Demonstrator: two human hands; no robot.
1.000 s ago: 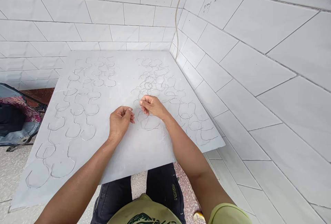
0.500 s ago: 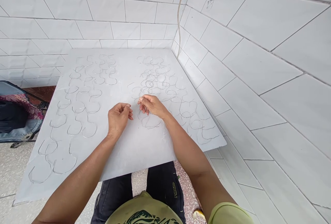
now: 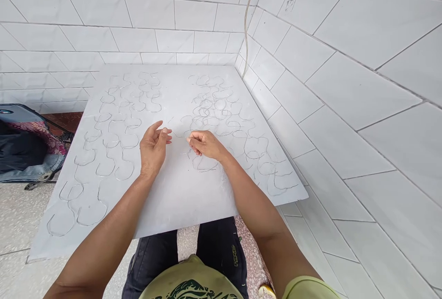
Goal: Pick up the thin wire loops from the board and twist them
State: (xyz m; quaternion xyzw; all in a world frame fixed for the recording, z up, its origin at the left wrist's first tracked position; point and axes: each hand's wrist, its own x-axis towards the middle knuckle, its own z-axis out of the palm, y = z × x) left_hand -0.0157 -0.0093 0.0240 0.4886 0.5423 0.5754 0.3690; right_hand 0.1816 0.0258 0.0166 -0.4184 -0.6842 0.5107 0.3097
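Wires (image 3: pixel 122 180) lie on both sides of the table (image 3: pixel 186 198). Beside the table's left edge we note a chair (image 3: pixel 51 163) in blue and flowered cloth. On the table's left side we find thin, glinting pieces bent into S and hook shapes, mostly set apart in loose columns, a few crossing. We judge this side largely laid out.

At the table's middle, the left hand (image 3: pixel 154 148) has its fingers loosely spread; we see nothing held in it. Near it, the right hand (image 3: pixel 189 141) has thumb and forefinger pinched together, we believe on one wire, too fine to trace fully. Under both hands the table top is flat, smooth and pale grey.

On the table's right side, tangled wires (image 3: pixel 255 157) overlap in darker loops; we judge these left to be separated. A thin hose (image 3: pixel 246 27) hangs by the table's far right corner. Glossy white tiles (image 3: pixel 345 83) with grey joints rise beyond its right edge.
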